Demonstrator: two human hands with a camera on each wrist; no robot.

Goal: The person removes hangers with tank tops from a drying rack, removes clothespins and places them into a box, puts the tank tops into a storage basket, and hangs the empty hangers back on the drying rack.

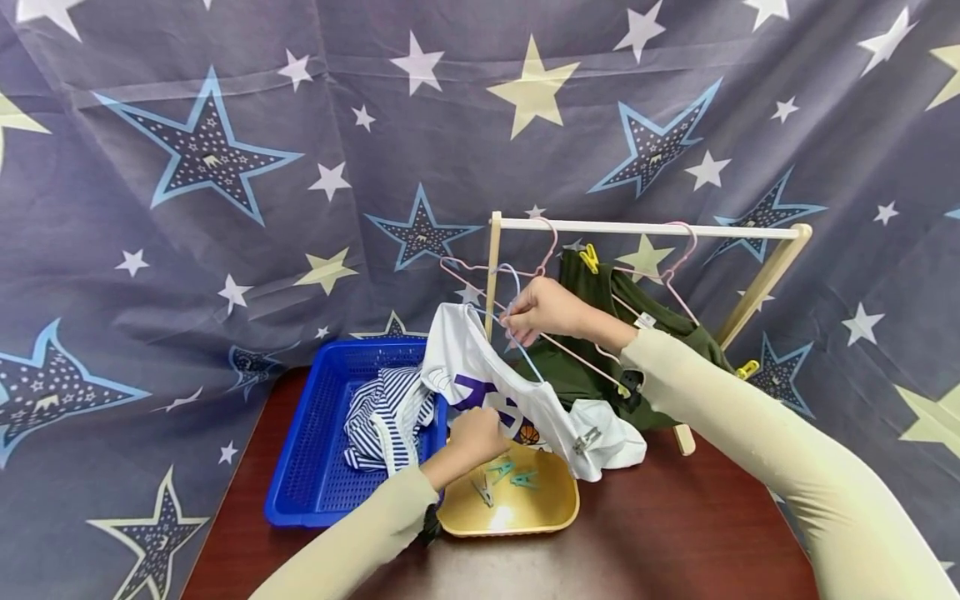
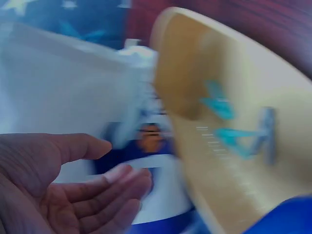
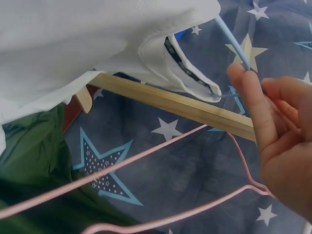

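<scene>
My right hand point(image 1: 543, 310) pinches a light blue hanger point(image 1: 531, 363) below its hook, with thumb and fingertips together in the right wrist view. From this hanger hangs a white shirt point(image 1: 448, 340) with purple lettering and a basketball print, tilted down to the right. A metallic-looking clothespin point(image 1: 587, 440) is clipped near its right shoulder. My left hand point(image 1: 477, 440) is in front of the shirt, above the gold tray point(image 1: 551, 521). In the blurred left wrist view its thumb and loosely bent fingers stand apart, with nothing between them.
On the left, a blue basket point(image 1: 288, 492) holds a striped garment point(image 1: 386, 408). Several clothespins point(image 1: 523, 479) lie in the tray. Behind my right arm stands a rack point(image 1: 600, 226) with pink hangers point(image 1: 682, 242), one bearing a dark green garment point(image 1: 577, 283) with yellow clothespins point(image 1: 590, 258).
</scene>
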